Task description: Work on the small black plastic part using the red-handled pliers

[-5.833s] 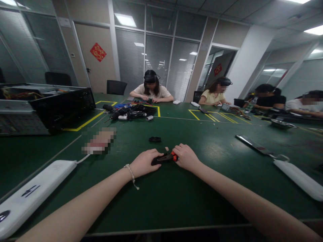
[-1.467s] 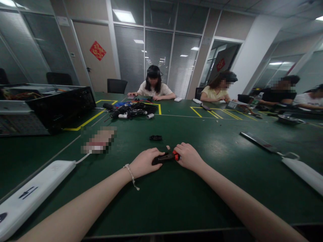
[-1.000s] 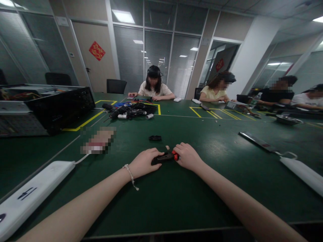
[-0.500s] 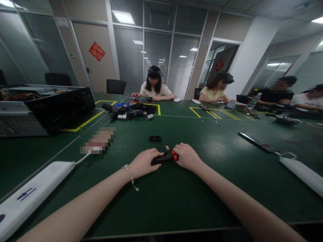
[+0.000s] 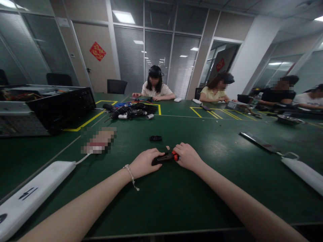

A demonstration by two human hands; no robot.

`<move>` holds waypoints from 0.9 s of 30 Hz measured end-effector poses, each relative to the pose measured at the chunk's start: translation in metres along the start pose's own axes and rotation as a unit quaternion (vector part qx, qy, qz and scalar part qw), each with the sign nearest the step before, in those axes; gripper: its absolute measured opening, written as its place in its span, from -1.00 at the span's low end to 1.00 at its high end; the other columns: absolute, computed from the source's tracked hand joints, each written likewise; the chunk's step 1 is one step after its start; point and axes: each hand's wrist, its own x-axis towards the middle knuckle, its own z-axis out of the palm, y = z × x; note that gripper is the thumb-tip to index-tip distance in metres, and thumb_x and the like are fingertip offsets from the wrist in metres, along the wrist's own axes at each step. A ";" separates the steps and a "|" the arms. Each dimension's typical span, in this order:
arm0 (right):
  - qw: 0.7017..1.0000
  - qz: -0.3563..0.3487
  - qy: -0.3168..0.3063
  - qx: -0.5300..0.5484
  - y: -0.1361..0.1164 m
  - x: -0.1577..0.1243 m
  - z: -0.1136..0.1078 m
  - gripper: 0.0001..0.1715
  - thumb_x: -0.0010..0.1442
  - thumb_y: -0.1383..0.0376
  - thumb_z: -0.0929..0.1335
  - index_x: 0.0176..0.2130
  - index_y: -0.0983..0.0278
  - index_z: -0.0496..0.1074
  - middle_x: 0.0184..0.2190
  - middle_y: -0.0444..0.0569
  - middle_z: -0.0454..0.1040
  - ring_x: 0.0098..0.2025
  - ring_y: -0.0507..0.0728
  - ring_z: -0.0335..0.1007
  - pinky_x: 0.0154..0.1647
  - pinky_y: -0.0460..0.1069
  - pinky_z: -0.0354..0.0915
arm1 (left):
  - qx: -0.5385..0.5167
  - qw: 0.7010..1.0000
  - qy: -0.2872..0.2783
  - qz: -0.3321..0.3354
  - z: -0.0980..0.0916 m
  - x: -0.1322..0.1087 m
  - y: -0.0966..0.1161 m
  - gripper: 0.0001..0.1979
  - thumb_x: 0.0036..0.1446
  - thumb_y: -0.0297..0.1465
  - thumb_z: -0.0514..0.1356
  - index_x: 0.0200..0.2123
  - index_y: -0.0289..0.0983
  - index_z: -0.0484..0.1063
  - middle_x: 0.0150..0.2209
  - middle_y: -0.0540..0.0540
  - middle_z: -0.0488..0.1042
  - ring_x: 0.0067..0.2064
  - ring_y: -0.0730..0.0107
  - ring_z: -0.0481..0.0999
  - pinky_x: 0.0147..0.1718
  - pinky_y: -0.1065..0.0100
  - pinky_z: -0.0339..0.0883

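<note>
Head view, hands point(image 5: 145, 163) point(image 5: 189, 158) on pliers point(image 5: 167, 157), black part point(image 5: 156, 161), white bar point(image 5: 47, 176) (handwriting point(image 5: 28, 194) unclear)

My right hand point(image 5: 188, 157) grips the red-handled pliers point(image 5: 167, 157) nearly level, their dark metal nose pointing left over a small black part point(image 5: 155, 161) pinched in my left hand point(image 5: 144, 161), its exact shape unclear.

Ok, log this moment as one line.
left hand: holding dark piece; right hand: gripping red-handled pliers; black part: on green table; pale fragment: near pliers
</note>
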 end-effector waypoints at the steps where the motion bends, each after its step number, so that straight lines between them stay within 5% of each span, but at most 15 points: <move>1: 1.000 0.000 -0.001 0.000 0.000 0.000 0.000 -0.85 -0.02 0.35 0.27 -0.35 0.31 0.34 -0.37 -0.01 0.37 -0.33 0.09 0.16 -0.33 -0.05 0.05 | 0.000 1.000 0.000 0.000 0.000 0.000 0.000 -0.58 0.04 -0.30 0.12 0.01 -0.13 0.22 -0.16 -0.02 0.32 -0.20 0.35 0.36 -0.23 0.33 0.25; 27: 1.000 0.004 -0.002 -0.012 0.002 -0.002 -0.001 -0.85 -0.03 0.33 0.28 -0.36 0.32 0.34 -0.36 -0.02 0.37 -0.33 0.08 0.16 -0.33 -0.05 0.04 | 0.009 1.000 0.009 0.009 0.001 0.001 -0.001 -0.58 0.04 -0.32 0.13 0.01 -0.15 0.22 -0.18 -0.04 0.33 -0.22 0.34 0.36 -0.24 0.34 0.25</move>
